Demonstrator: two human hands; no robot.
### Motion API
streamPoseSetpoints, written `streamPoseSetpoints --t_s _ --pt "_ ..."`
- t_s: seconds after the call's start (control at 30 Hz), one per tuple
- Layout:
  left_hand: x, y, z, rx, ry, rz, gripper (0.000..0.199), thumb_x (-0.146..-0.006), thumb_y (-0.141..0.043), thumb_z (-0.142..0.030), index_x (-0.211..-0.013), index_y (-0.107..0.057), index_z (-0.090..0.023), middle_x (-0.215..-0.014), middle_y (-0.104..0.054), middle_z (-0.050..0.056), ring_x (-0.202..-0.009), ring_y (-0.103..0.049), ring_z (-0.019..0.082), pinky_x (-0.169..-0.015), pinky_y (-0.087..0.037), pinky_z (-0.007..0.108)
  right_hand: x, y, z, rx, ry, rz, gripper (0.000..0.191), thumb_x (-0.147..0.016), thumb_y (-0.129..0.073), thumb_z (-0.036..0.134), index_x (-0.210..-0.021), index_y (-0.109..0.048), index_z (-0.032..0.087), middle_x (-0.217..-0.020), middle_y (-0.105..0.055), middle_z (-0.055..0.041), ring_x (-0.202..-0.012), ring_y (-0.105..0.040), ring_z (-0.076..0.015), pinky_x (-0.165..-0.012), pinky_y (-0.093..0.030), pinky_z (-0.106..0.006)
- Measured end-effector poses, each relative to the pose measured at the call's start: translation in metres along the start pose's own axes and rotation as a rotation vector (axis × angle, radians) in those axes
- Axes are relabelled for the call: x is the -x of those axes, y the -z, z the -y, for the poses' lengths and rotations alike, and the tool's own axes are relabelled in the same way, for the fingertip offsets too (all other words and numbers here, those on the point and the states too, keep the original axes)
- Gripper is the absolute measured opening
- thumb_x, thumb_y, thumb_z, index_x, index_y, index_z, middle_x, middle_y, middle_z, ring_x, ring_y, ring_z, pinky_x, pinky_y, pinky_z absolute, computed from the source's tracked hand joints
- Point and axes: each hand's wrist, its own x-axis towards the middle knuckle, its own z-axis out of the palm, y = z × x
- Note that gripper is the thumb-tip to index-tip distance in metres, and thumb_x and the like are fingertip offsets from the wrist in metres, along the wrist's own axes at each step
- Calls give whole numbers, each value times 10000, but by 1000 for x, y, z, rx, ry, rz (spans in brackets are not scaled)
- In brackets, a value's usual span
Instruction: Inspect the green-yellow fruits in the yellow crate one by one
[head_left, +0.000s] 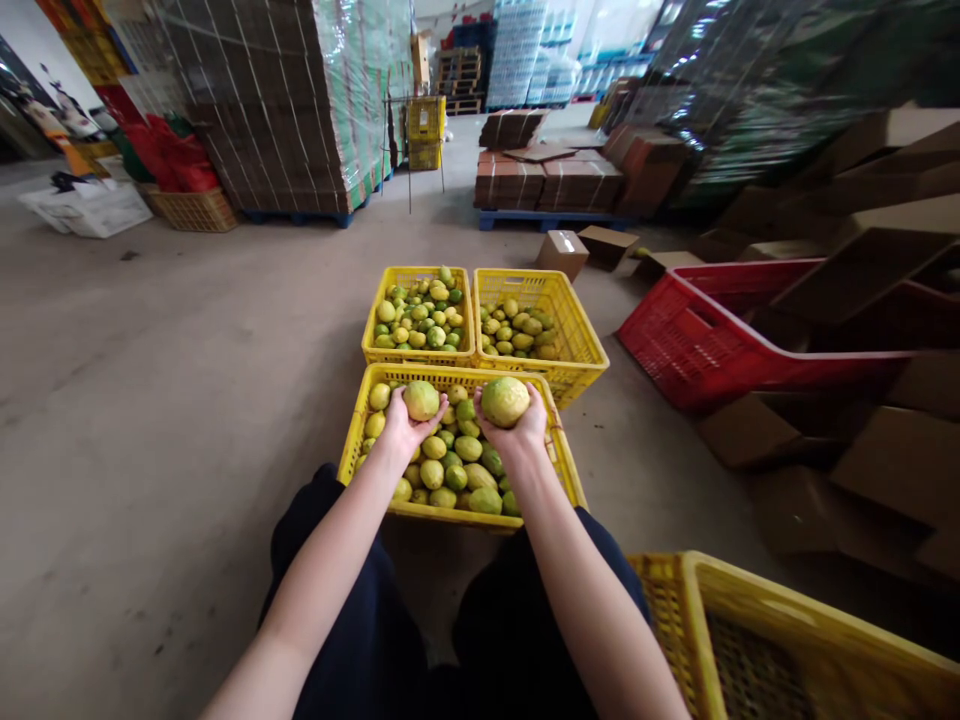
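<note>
My left hand [409,425] holds a yellow-green fruit [421,400], with the palm turned up beneath it. A larger yellow fruit [505,402] rests in my right hand [525,428], its fingers curled around the side. Both hands are above the near yellow crate [457,516], which is filled with green and yellow fruits. Behind it stand two more yellow crates side by side: the left one [370,325] is full of smaller-looking fruits, the right one [581,340] is partly filled.
A yellow crate [697,600] stands at the lower right. Further right are a red crate [705,335] and a heap of cardboard boxes [892,460]. A small box [562,254] and a pallet of flattened cartons [544,185] lie beyond the fruit crates.
</note>
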Motion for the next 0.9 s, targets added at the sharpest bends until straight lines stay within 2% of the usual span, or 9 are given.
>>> streamPoseSetpoints --t_s 0.2,0.33,0.43,0.5,0.57,0.63,0.77,0.83,0.9 --pt "4 0 -2 -15 -31 91 210 -899 -471 -270 -989 -636 -176 -798 -687 88 -764 -697 214 -720 -613 329 2 -2 2 18 -80 48 364 -955 -352 455 -952 -611 199 -677 -669 -48 -645 -665 -177 -544 -600 -266" --pt "8 -2 -5 -38 -6 215 185 -871 -502 -263 -956 -648 -186 -809 -701 80 -790 -708 212 -689 -610 319 2 -3 1 117 -121 73 297 -933 -415 412 -910 -626 205 -680 -689 -46 -635 -669 -195 -578 -606 -335" --pt "11 -5 -6 -31 28 266 163 -893 -547 -304 -917 -645 -176 -779 -689 46 -716 -695 168 -737 -609 320 -2 -1 -4 182 -66 93 227 -892 -490 387 -835 -625 213 -656 -684 -20 -644 -668 -197 -627 -600 -359" --pt "13 -7 -5 -30 30 297 154 -887 -597 -323 -884 -640 -174 -766 -685 28 -707 -693 157 -811 -604 346 -7 1 -8 254 67 101 164 -820 -583 363 -783 -634 212 -660 -683 -1 -672 -663 -193 -662 -587 -344" --pt "14 -8 -3 -44 18 324 120 -868 -621 -302 -865 -642 -185 -786 -699 29 -763 -707 172 -870 -591 367 -11 3 -11 396 303 125 149 -712 -691 342 -764 -670 203 -707 -697 13 -728 -656 -188 -712 -562 -317" --pt "14 -8 -2 -80 18 365 110 -853 -606 -288 -887 -660 -198 -843 -722 48 -869 -719 205 -896 -580 379 -13 6 -14 571 567 156 235 -638 -757 364 -794 -710 195 -767 -709 11 -787 -645 -197 -752 -534 -307" --pt "15 -6 2 -177 53 489 287 -791 -605 -324 -1037 -684 -198 -978 -747 82 -1025 -697 269 -902 -573 414 -9 7 -20 812 936 270 349 -713 -719 458 -952 -727 203 -918 -725 -26 -894 -645 -233 -847 -516 -369" --pt "15 -6 5 -194 53 483 349 -757 -622 -330 -1068 -683 -183 -979 -752 82 -1016 -698 282 -885 -575 408 -6 6 -23 896 1078 373 315 -759 -700 431 -989 -730 219 -1026 -726 -45 -993 -644 -244 -960 -487 -405" --pt "15 -5 9 -164 38 424 327 -751 -627 -312 -1040 -688 -173 -894 -750 68 -971 -707 277 -860 -575 384 -3 5 -26 942 1138 459 251 -821 -655 407 -984 -743 238 -1084 -721 -53 -1061 -637 -240 -1051 -444 -421"
